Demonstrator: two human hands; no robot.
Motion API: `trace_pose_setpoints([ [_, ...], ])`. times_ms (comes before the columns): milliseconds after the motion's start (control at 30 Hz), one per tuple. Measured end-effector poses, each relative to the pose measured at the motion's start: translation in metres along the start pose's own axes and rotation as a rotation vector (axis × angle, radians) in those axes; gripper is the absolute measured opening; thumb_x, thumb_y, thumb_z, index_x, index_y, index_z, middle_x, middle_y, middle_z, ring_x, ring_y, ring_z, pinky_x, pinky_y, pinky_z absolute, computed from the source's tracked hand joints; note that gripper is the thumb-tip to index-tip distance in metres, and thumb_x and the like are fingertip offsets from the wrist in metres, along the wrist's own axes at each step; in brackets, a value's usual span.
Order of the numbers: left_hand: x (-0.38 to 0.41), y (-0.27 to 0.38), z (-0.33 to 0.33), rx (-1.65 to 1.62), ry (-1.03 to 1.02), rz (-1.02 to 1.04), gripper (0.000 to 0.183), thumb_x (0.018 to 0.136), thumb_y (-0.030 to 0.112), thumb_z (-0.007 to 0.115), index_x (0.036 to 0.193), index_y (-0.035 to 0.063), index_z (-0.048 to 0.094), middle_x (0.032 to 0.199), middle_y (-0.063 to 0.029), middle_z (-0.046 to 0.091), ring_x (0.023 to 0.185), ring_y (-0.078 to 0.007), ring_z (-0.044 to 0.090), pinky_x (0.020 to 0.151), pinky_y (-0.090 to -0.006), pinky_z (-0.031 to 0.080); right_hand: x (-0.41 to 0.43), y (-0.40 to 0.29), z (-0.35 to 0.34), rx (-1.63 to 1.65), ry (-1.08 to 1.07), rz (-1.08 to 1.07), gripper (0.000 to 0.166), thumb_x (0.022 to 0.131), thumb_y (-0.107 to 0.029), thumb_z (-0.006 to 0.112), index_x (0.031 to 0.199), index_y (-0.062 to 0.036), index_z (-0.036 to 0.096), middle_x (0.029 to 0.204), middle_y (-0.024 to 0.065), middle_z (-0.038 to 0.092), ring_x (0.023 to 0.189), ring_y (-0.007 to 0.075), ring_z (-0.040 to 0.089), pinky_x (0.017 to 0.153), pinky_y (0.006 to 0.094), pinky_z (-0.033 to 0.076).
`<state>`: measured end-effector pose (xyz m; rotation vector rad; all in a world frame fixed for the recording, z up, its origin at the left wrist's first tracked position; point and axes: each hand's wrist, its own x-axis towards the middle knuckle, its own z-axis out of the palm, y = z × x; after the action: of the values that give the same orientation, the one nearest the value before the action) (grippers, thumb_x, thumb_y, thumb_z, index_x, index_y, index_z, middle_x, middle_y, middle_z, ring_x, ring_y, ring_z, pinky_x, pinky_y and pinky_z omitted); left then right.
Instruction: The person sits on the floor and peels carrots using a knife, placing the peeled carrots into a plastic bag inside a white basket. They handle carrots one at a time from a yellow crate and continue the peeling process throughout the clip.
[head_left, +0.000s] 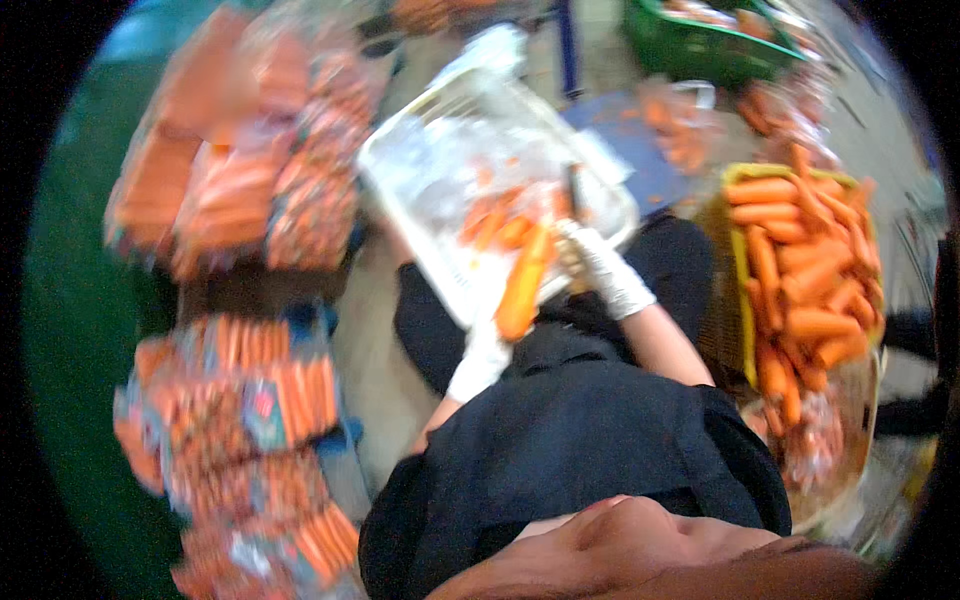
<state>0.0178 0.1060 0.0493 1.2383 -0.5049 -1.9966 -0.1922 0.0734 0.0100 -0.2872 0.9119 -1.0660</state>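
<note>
My left hand (486, 352), in a white glove, grips the thick near end of a peeled-looking orange carrot (525, 289). The carrot slants up and away over the near part of a white plastic crate (420, 259). At its far end is my right hand (604, 266), also white-gloved, with curled fingers close to the carrot. A thin dark object (576, 191) rises just beyond those fingers; blur hides what it is and whether I hold it. Orange pieces (491, 221) and crumpled clear plastic (435, 154) lie inside the crate.
Right of me, a yellow crate (739, 300) is heaped with carrots (817, 255). Large plastic bags of orange pieces (240, 150) and smaller packs (232, 405) are stacked at left. A green basket (712, 49) and a blue board (622, 139) are farther off.
</note>
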Motion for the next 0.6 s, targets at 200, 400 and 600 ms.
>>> trace_pose_setpoints([
  [200, 0.001, -0.003, -0.029, 0.08, 0.01, 0.094, 0.046, 0.097, 0.042, 0.044, 0.12, 0.0031, 0.053, 0.097, -0.0114, 0.065, 0.075, -0.0219, 0.064, 0.056, -0.03, 0.053, -0.015, -0.013, 0.024, -0.413, 0.091, -0.286, 0.028, 0.081, -0.037, 0.07, 0.091, -0.0109, 0.066, 0.059, -0.0052, 0.049, 0.048, 0.0075, 0.043, 0.042, 0.023, 0.032],
  [400, 0.02, -0.002, -0.036, 0.124, -0.106, -0.035, 0.042, 0.092, 0.039, 0.054, 0.118, 0.0059, 0.055, 0.095, -0.0085, 0.063, 0.069, -0.0159, 0.06, 0.052, -0.0232, 0.046, -0.094, -0.079, -0.009, -0.889, 0.739, -1.047, 0.028, 0.081, -0.026, 0.073, 0.097, -0.0035, 0.066, 0.081, 0.0086, 0.068, 0.073, 0.0111, 0.062, 0.069, 0.0307, 0.052],
  [600, 0.032, -0.013, -0.038, 0.193, -0.152, -0.067, 0.044, 0.089, 0.042, 0.057, 0.112, 0.0049, 0.058, 0.09, -0.0056, 0.063, 0.069, -0.0151, 0.059, 0.059, -0.0246, 0.046, -0.198, -0.167, -0.104, -0.966, 1.554, -1.451, 0.025, 0.086, -0.023, 0.071, 0.103, -0.0056, 0.066, 0.076, 0.0102, 0.067, 0.067, 0.0213, 0.066, 0.062, 0.0336, 0.052],
])
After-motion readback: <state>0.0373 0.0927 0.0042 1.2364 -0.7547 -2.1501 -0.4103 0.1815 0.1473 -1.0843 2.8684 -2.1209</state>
